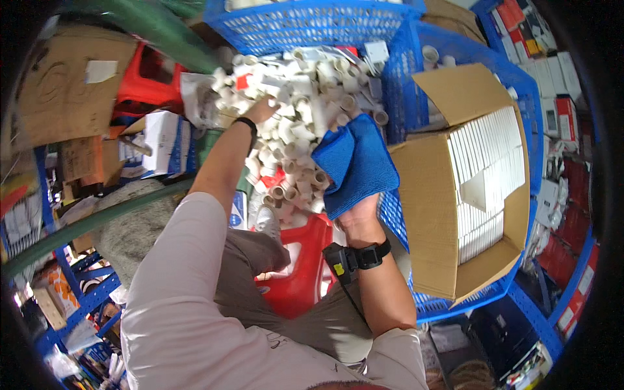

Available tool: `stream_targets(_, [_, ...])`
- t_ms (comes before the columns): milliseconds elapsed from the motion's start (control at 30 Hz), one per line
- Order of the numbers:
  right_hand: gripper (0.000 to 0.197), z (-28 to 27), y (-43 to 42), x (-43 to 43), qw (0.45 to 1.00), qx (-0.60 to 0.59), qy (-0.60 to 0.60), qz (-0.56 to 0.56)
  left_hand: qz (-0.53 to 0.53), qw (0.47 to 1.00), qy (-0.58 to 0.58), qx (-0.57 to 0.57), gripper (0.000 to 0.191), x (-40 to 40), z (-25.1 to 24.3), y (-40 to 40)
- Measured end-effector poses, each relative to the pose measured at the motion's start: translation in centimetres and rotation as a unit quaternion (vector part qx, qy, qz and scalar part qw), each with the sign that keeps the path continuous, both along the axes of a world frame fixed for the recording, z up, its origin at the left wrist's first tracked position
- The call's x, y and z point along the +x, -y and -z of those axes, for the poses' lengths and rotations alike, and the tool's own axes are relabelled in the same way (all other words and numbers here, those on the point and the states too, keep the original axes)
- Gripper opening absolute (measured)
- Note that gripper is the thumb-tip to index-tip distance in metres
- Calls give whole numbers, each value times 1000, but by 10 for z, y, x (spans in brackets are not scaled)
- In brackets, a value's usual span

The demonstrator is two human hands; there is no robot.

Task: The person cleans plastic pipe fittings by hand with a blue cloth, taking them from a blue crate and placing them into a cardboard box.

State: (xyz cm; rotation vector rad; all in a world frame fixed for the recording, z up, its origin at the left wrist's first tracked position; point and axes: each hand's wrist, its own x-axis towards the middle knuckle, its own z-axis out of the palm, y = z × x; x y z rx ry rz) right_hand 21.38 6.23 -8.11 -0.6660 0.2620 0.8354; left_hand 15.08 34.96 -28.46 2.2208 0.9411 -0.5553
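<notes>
My left hand [263, 109] reaches onto a large heap of white plastic pipe fittings [292, 131], fingers among the upper left pieces; whether it grips one cannot be told. On the right, my right hand [360, 214] has a blue cloth [363, 168] lying over its palm and fingers. The cloth covers most of that hand and part of the heap's right side. The fingers under it are hidden.
A red plastic stool [302, 273] stands between my legs. Blue plastic crates [312, 29] stand behind the heap and along its right. An open cardboard box [429, 214] with stacked white pieces rests on the right crate. A green pole [97, 226] crosses the left side.
</notes>
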Motion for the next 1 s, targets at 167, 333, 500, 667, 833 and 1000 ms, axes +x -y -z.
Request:
stream_targets(167, [39,-12,19,9,999,-32,-13,28,-114,985,102,-83,68,12,46,-20])
stream_targets(333, [40,-10,36,15,997,-70,6,35,-290,934,93,-187,72,37,51,-13])
stream_targets(500, [47,-19,39,10,996,-89,10,10,-345,899,130,-237,73,34,57,-21])
stream_targets(667, [47,-15,51,4,996,69,-37,-47,-264,926,68,-262,68,51,45,-19])
stream_targets(833, [48,-28,42,-6,997,-66,30,-25,-324,898,58,-291,46,47,66,-36])
stream_targets(1000, [51,-33,36,-4,999,-36,23,-17,-232,928,178,-233,35,28,79,-53])
